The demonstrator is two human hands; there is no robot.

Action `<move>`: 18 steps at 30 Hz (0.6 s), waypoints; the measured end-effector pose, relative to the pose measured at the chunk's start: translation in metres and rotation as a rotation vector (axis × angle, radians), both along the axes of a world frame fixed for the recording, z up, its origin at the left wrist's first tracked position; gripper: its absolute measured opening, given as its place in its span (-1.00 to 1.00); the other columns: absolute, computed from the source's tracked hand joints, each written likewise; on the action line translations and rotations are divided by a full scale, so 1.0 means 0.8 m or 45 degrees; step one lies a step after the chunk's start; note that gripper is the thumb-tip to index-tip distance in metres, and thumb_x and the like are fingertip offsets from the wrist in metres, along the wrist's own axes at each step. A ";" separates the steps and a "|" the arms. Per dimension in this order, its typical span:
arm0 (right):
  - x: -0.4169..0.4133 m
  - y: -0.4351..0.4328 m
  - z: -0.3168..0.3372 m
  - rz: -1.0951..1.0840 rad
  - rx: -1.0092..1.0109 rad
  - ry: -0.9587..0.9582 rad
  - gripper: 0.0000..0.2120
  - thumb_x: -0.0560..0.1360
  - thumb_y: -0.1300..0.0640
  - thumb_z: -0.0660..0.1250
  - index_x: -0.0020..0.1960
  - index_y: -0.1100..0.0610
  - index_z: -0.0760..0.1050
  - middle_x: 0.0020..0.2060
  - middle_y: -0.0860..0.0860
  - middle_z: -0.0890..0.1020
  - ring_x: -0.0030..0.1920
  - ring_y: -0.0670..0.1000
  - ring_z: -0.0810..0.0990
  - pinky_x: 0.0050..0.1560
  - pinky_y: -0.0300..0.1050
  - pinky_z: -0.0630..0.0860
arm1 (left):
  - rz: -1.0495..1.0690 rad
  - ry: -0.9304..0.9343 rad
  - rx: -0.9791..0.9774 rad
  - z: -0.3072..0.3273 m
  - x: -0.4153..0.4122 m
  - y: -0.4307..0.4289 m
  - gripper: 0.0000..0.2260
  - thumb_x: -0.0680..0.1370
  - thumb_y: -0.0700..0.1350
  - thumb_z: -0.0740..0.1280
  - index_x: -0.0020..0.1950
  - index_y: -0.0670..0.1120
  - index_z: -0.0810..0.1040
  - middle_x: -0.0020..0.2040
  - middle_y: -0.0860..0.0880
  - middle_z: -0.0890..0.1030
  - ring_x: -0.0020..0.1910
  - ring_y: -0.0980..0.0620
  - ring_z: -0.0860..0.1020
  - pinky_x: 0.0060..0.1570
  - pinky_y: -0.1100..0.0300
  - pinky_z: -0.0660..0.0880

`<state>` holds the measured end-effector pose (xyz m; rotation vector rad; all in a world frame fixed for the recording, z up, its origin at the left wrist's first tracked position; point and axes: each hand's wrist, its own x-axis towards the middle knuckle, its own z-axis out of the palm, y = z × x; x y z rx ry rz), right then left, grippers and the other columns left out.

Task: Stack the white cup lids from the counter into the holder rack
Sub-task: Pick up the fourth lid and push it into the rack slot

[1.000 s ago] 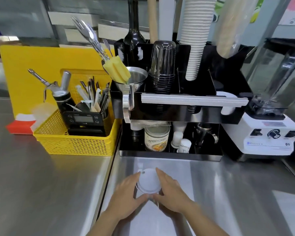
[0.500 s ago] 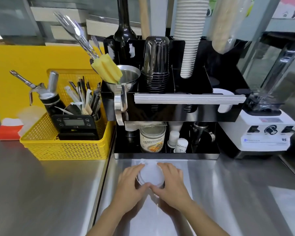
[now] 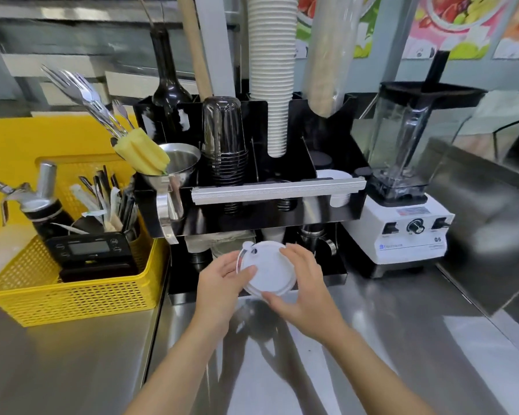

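Note:
A small stack of white cup lids (image 3: 267, 269) is lifted off the steel counter, tilted, in front of the lower shelf of the black holder rack (image 3: 297, 211). My left hand (image 3: 221, 284) grips its left edge with the thumb on top. My right hand (image 3: 304, 281) holds its right and near edge. Some white lids (image 3: 334, 176) sit in the rack's right-hand compartment behind the silver rail. The rack also carries a tall stack of white paper cups (image 3: 271, 76) and dark clear cups (image 3: 224, 139).
A yellow basket (image 3: 72, 298) with a scale and utensils stands to the left. A white-based blender (image 3: 402, 205) stands right of the rack. A steel funnel (image 3: 174, 166) with a yellow sponge hangs at the rack's left. Steel counter (image 3: 387, 339) lies around my arms.
Both hands have raised the lids off the counter and carried them forward toward the rack. The camera has moved closer and tilted up.

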<state>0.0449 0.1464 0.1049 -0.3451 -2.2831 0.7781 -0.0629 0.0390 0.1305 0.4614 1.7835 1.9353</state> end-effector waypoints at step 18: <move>0.026 0.122 0.161 -0.234 0.375 -0.011 -0.26 0.28 -0.24 0.25 0.33 0.17 0.33 0.28 0.08 0.43 0.27 0.06 0.33 0.18 -0.23 0.10 | -0.255 0.688 0.044 0.137 0.009 0.123 -0.57 0.44 -0.11 0.41 0.26 0.03 0.37 0.00 0.10 0.56 -0.01 0.12 0.53 -0.09 0.28 0.42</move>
